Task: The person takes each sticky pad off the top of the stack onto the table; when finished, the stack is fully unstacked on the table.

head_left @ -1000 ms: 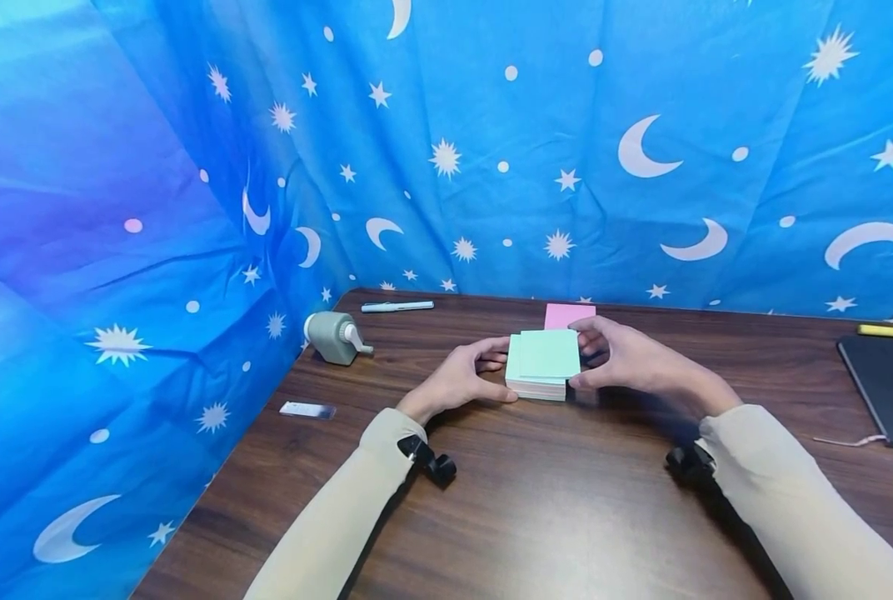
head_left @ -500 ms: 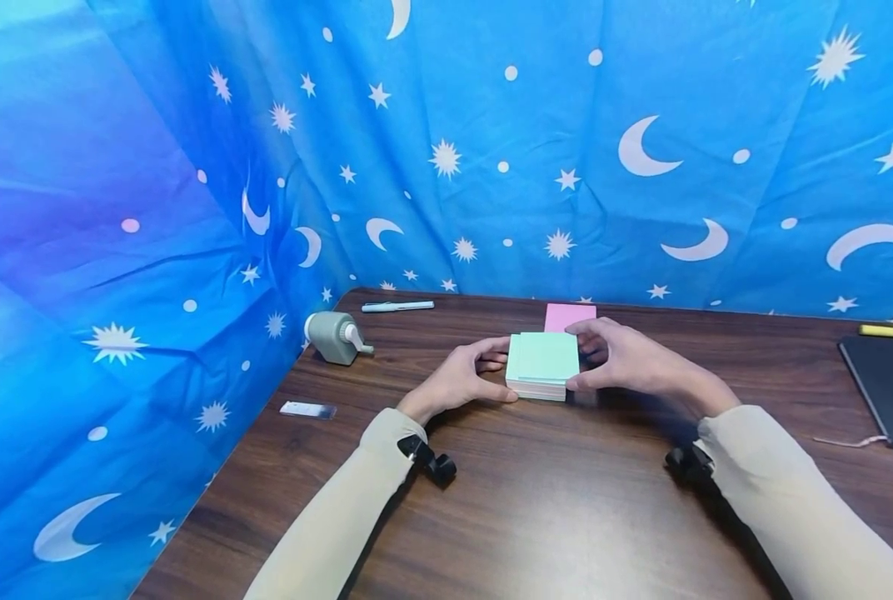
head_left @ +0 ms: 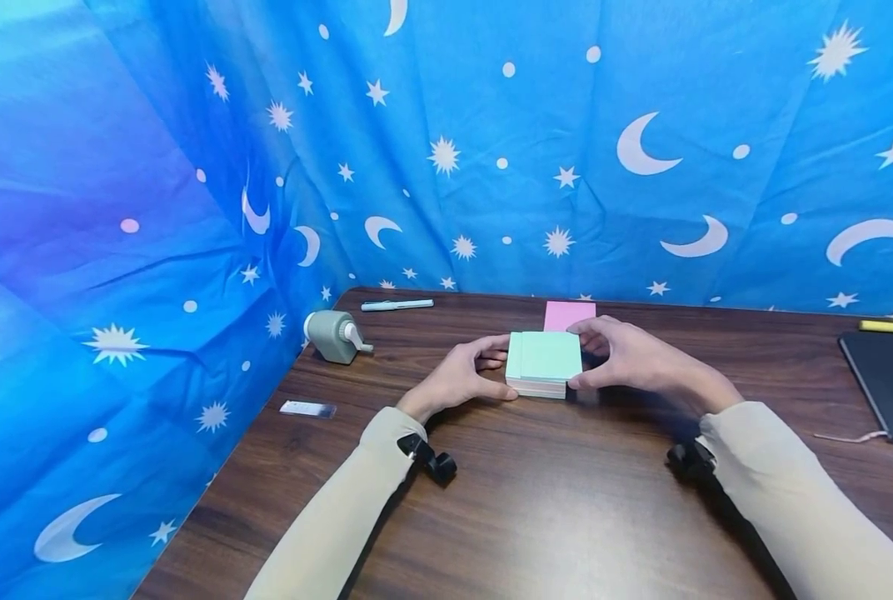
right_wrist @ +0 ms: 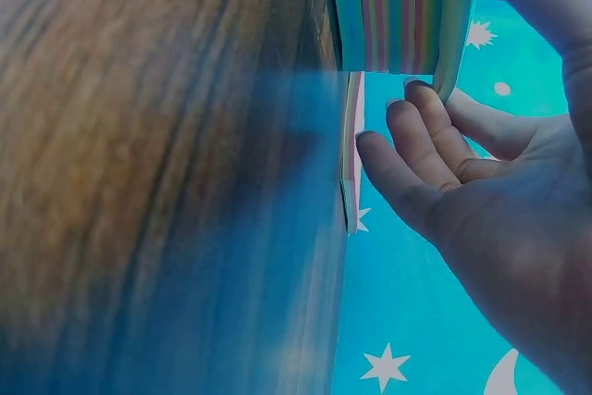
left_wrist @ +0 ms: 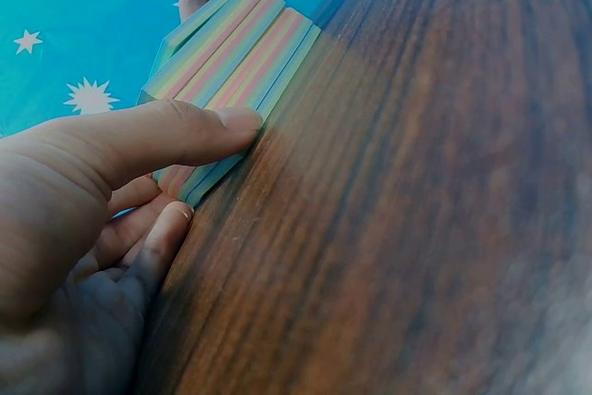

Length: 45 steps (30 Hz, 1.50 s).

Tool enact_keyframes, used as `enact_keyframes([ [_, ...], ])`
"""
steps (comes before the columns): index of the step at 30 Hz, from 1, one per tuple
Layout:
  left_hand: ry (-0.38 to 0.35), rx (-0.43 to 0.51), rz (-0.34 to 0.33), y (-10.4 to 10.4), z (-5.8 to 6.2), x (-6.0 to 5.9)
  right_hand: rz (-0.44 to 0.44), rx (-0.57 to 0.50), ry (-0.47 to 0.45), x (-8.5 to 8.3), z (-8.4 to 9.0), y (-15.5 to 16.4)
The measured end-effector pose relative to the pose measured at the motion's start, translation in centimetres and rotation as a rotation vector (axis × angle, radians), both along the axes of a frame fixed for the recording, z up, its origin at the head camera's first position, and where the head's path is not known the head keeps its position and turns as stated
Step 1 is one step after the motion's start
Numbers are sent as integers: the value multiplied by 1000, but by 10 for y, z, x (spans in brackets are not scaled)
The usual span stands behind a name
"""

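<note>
A thick stack of sticky notes (head_left: 543,363) with a mint green top sheet and striped coloured edges (left_wrist: 231,53) (right_wrist: 393,8) rests on the dark wooden table (head_left: 551,500). My left hand (head_left: 457,377) grips its left side, thumb on the front edge (left_wrist: 176,131), fingers curled behind. On the opposite side my right hand (head_left: 630,357) grips it with the thumb at the near corner and fingers along the far side (right_wrist: 435,136). A pink pad (head_left: 569,315) lies just behind the stack.
A grey-green pencil sharpener (head_left: 334,336), a pale pen (head_left: 397,305) and a small white card (head_left: 307,409) lie at the left. At the right edge sit a dark tablet (head_left: 889,387), a yellow pen (head_left: 890,327) and a thin cable (head_left: 844,437). Blue star-and-moon cloth (head_left: 446,150) surrounds the table.
The slightly offset top sheets have been squared up with the stack. Both hands stay on its sides, with the right fingers shifted a little.
</note>
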<state>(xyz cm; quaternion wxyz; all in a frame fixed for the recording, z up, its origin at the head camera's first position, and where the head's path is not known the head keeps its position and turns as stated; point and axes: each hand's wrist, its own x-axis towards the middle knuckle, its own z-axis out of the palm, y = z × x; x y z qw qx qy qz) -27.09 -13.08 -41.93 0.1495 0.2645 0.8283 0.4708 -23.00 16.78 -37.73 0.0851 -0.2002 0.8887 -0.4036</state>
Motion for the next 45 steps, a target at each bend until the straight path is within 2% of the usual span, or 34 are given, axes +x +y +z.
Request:
enact_keyframes([
  [45, -10, 2, -9, 1, 0, -2, -16, 50, 62, 0, -5, 2],
])
